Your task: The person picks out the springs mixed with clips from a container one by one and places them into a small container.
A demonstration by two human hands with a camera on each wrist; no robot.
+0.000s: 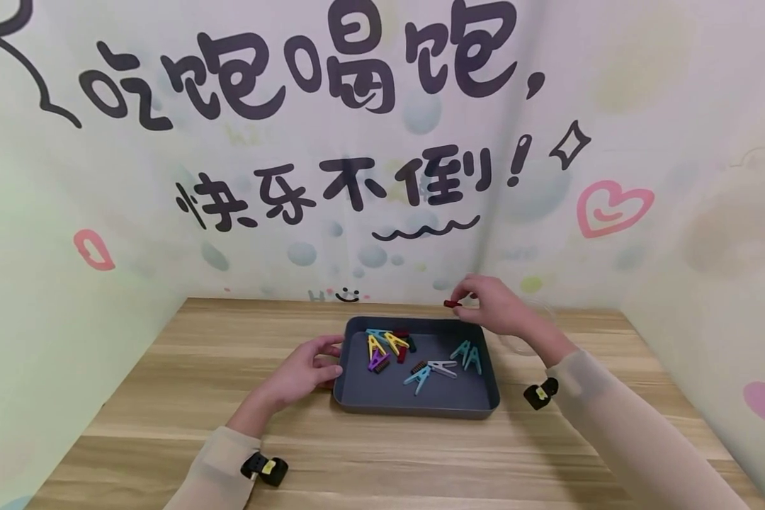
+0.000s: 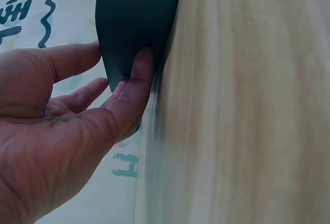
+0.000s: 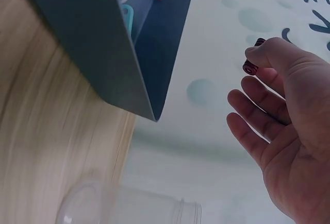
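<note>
**Q:** Centrally, what lies on the counter (image 1: pixel 229 425)?

**A:** A dark grey tray (image 1: pixel 414 404) sits on the wooden counter, holding loose clothes pegs (image 1: pixel 421 361) in yellow, purple, teal, blue, white and dark red.

**Q:** What is the left hand (image 1: pixel 302 372) doing?

**A:** It rests at the tray's left edge. The left wrist view shows its fingers (image 2: pixel 136 87) nearly straight and pressed against the tray's outer wall (image 2: pixel 134 23), with the thumb lying apart from them; it curls round nothing.

**Q:** And the right hand (image 1: pixel 494 304)?

**A:** It hovers over the tray's far right corner, above the rim. Thumb and forefinger pinch a small dark red peg (image 1: pixel 452 304); in the right wrist view the peg (image 3: pixel 252 63) shows at the fingertips while the other fingers (image 3: pixel 258 116) stay loosely spread.

**Q:** Anything else nearby?

**A:** A clear plastic jar (image 3: pixel 129 206) lies on its side on the counter, beside the tray's right edge and beneath the right hand.
</note>
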